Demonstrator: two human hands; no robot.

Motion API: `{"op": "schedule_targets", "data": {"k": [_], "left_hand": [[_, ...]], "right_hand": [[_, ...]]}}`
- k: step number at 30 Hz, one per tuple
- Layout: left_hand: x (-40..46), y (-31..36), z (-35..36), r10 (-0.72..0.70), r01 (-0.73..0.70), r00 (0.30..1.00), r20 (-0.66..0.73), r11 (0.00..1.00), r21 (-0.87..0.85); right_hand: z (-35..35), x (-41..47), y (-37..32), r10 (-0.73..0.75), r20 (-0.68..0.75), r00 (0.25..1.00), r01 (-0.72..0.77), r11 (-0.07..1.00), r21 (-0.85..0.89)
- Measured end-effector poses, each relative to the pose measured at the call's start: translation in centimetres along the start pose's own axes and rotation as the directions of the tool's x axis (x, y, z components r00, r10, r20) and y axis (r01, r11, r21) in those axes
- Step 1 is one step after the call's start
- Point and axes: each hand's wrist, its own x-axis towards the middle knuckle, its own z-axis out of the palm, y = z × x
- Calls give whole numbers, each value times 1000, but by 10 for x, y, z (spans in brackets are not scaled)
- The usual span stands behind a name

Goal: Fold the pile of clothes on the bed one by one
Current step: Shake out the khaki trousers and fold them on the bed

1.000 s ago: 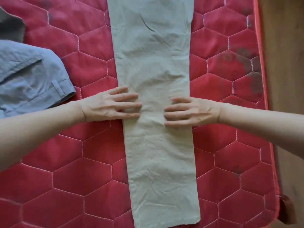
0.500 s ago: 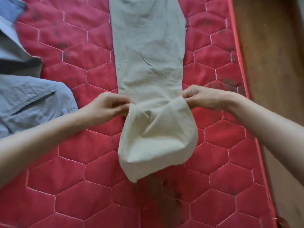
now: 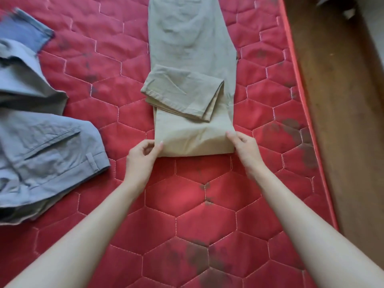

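Down the middle of the red bed (image 3: 207,204) both my arms reach forward. My left hand (image 3: 142,155) and right hand (image 3: 243,145) each pinch a near corner of the khaki trousers (image 3: 193,113), hem end doubled back on top. Blue clothes (image 3: 43,142) sit off left.

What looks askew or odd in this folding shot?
The folded-over leg end of the beige trousers lies crooked, its left corner overhanging the layer beneath. Dark stains mark the red mattress.
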Motion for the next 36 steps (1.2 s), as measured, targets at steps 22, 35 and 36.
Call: {"op": "schedule_targets", "data": {"k": [22,35,36], "left_hand": [[-296,-109,-25,-245,228,964,107,962,153],[-186,-62,-36,303,-344,929,212,500,794],[-175,-59,-39,332,-454,882,334,411,791]], "right_hand": [[-37,-292,147,123,50,991,-119,990,-76],[-27,-209,101,-690,389,610,647,151,-747],[-26,-201,100,-699,486,524,701,29,-713]]}}
